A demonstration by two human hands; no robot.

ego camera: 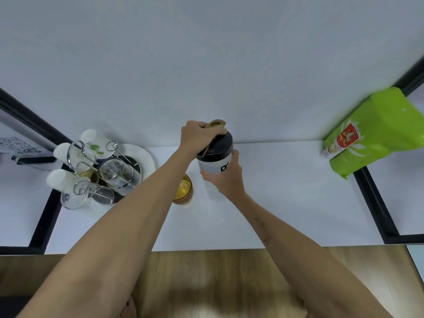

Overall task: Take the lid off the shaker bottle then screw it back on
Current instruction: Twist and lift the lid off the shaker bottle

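Glassware crowds the left end of the white worktop [286, 191]: a wire rack of upturned glasses [96, 173] on a pale tray, well apart from the work. Next to the right, near the middle of the worktop, an open jar with a gold rim [183, 188] stands just beside the left forearm. Past it is the shaker bottle [214, 167], upright toward the back edge, its long axis vertical and leaning slightly away from the viewer, its base on or close to the surface, though the right hand hides that. The left hand [197, 134] comes over from above, its grip closed on the black lid [219, 145], fingers curled over the top by the gold flip cap and loop. The right hand [226, 177] holds the pale body from the near right side, its grip wrapped round it just below the lid. The lid looks seated on the bottle, so the twist probably turns about that upright axis, with the left hand doing the turning and the right bracing against it; whether it is loosening or tightening cannot be told. Far off at the right back corner leans a green pouch [376, 131], clear of everything.
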